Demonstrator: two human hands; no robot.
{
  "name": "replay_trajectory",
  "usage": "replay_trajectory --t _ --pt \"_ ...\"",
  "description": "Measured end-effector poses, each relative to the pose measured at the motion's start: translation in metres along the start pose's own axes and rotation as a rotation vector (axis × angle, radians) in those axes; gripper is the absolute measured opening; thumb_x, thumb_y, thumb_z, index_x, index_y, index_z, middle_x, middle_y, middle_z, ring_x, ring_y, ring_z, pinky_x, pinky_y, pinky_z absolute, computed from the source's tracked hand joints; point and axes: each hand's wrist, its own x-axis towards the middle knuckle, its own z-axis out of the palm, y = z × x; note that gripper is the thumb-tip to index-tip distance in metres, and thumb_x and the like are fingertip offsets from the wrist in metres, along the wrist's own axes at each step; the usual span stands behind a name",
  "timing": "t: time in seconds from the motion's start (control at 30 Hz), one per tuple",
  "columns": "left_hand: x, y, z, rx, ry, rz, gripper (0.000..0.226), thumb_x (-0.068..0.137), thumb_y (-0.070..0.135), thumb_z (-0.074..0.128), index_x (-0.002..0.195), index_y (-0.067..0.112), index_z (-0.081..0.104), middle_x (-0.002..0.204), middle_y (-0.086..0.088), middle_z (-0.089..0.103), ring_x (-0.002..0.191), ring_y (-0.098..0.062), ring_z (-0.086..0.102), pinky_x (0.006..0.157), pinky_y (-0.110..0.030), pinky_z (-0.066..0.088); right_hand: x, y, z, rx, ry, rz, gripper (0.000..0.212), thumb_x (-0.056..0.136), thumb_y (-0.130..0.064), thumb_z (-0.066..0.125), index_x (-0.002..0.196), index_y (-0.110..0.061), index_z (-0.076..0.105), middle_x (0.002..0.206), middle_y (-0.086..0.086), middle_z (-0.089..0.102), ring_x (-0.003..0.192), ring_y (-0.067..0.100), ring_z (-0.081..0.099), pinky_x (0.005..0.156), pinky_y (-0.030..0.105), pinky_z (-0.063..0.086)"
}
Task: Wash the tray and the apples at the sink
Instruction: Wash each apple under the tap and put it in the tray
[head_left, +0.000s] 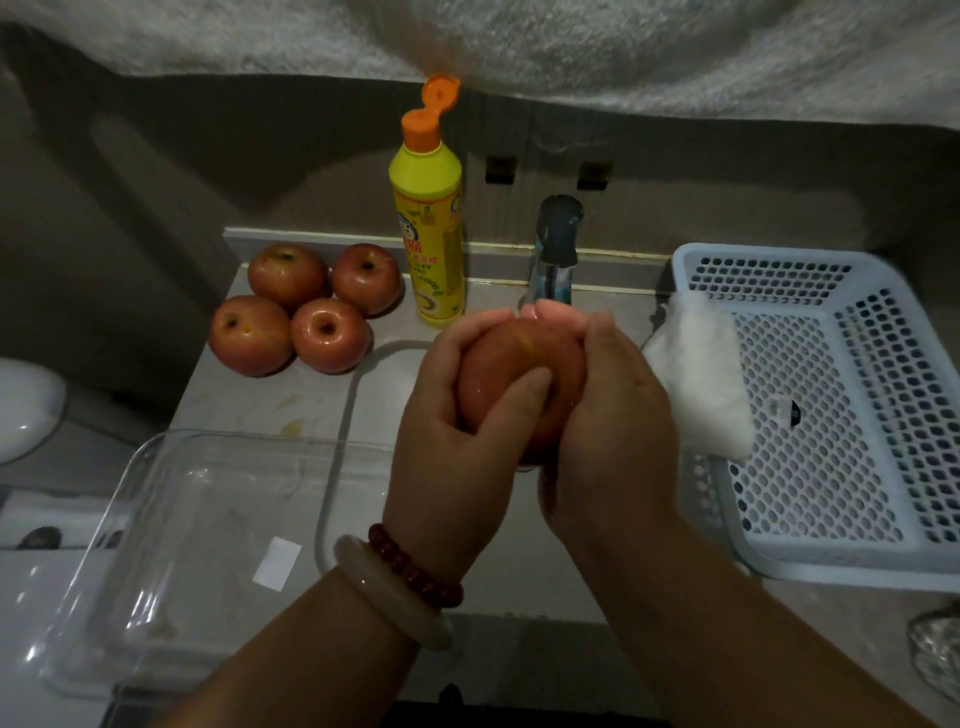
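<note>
**Apple held in both hands below the tap**

Obs. 1: A red, round apple (519, 364) sits between the two hands, over the sink basin (363, 374), directly in front of the grey metal tap (557, 244).

Obs. 2: The left hand (457, 415) wraps the apple's left side; fingers curl over the top and the thumb (514, 397) lies across the near face of the fruit. Left wrist carries a pale stone bangle (395, 592) and a string of dark red beads (415, 566).

Obs. 3: The right hand (613, 415) clasps the apple's right side, fingers curled round the far edge, fingertips close to the tap's base. Both hands touch the fruit and each other.

Obs. 4: Four more red apples (306, 306) lie in a tight cluster on the counter, back left of the basin, well apart from the hands.

Obs. 5: A clear, rectangular plastic tray (156, 545) rests left of the left forearm, near the counter's front edge.

Obs. 6: A yellow detergent bottle with an orange flip cap, lid open (428, 208), stands upright between the apple cluster and the tap.

Obs. 7: A pale blue perforated plastic basket (831, 415) stands to the right; a white cloth (701, 379) drapes over its left rim.
</note>
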Motion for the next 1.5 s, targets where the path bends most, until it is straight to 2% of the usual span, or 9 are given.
replay_trajectory --t 0.27,0.37,0.5,0.67,0.77,0.87,1.1,1.3,1.5 --pt "0.007 0.000 0.005 -0.055 0.177 -0.001 0.023 0.094 0.035 0.042 0.102 0.033 0.064 0.097 0.017 0.067 0.092 0.002 0.064 0.072 -0.013 0.052 -0.008 0.008 -0.006 -0.442 -0.203 -0.418 0.040 0.087 -0.046 0.056 0.126 -0.036 0.048 0.120 -0.023 0.051 0.107 0.002 0.058 0.080 0.022 0.055" --pt "0.006 -0.004 0.006 -0.122 0.146 -0.022 0.020 0.098 0.009 0.051 0.111 0.022 0.059 0.095 0.018 0.062 0.095 0.015 0.056 0.076 -0.004 0.045 -0.005 0.005 -0.004 -0.335 -0.059 -0.312 0.021 0.097 -0.038 0.049 0.114 -0.033 0.062 0.107 -0.016 0.063 0.098 0.004 0.062 0.079 0.026 0.057" --pt "-0.001 0.000 0.009 -0.025 0.086 -0.012 0.028 0.080 0.039 0.070 0.104 0.047 0.057 0.105 0.034 0.058 0.101 0.005 0.059 0.070 -0.018 0.055 0.007 -0.004 -0.005 -0.095 0.009 0.032 0.023 0.095 -0.041 0.048 0.097 -0.033 0.070 0.095 -0.012 0.069 0.090 0.009 0.066 0.075 0.036 0.059" --pt "0.002 0.001 0.006 -0.024 0.184 0.102 0.016 0.088 0.035 0.052 0.100 0.030 0.062 0.100 0.012 0.070 0.098 -0.003 0.064 0.075 -0.018 0.053 -0.010 -0.002 -0.004 -0.462 -0.223 -0.413 0.044 0.084 -0.046 0.059 0.125 -0.035 0.048 0.120 -0.020 0.054 0.107 0.002 0.058 0.083 0.019 0.053" --pt "-0.002 0.009 0.003 -0.053 0.251 -0.002 0.046 0.085 0.027 0.065 0.122 0.015 0.042 0.111 -0.002 0.061 0.107 0.006 0.037 0.085 0.002 0.037 -0.005 0.003 -0.007 -0.545 -0.207 -0.544 0.043 0.085 -0.038 0.059 0.125 -0.029 0.046 0.122 -0.014 0.051 0.107 0.002 0.056 0.080 0.011 0.049" --pt "0.001 0.003 0.004 -0.103 0.188 0.001 0.040 0.086 0.033 0.058 0.120 0.013 0.052 0.109 -0.011 0.067 0.107 -0.015 0.052 0.097 -0.016 0.041 -0.003 0.004 -0.005 -0.468 -0.134 -0.558 0.032 0.088 -0.031 0.060 0.118 -0.025 0.053 0.114 -0.016 0.056 0.103 0.003 0.058 0.079 0.013 0.049" --pt "0.002 0.007 0.012 -0.030 0.198 -0.089 0.024 0.080 0.045 0.058 0.105 0.047 0.058 0.110 0.027 0.058 0.101 0.002 0.059 0.068 -0.016 0.054 0.008 0.001 -0.003 0.038 0.036 0.085 0.029 0.092 -0.044 0.054 0.110 -0.028 0.069 0.108 -0.002 0.070 0.098 0.019 0.067 0.080 0.041 0.059" --pt "0.006 0.002 0.013 -0.074 0.234 -0.068 0.025 0.103 0.016 0.039 0.109 0.017 0.063 0.095 0.014 0.070 0.092 0.005 0.064 0.075 -0.009 0.047 -0.001 0.002 -0.002 -0.352 -0.199 -0.270 0.036 0.079 -0.049 0.065 0.113 -0.045 0.054 0.110 -0.030 0.055 0.101 0.001 0.061 0.077 0.029 0.059" --pt "-0.003 -0.006 0.013 -0.035 0.193 -0.070 0.031 0.071 0.053 0.063 0.100 0.043 0.063 0.111 0.015 0.063 0.103 -0.007 0.062 0.073 -0.020 0.055 0.009 -0.006 -0.002 -0.002 0.052 0.148 0.020 0.092 -0.041 0.057 0.092 -0.029 0.073 0.098 -0.005 0.071 0.096 0.020 0.066 0.080 0.048 0.058"
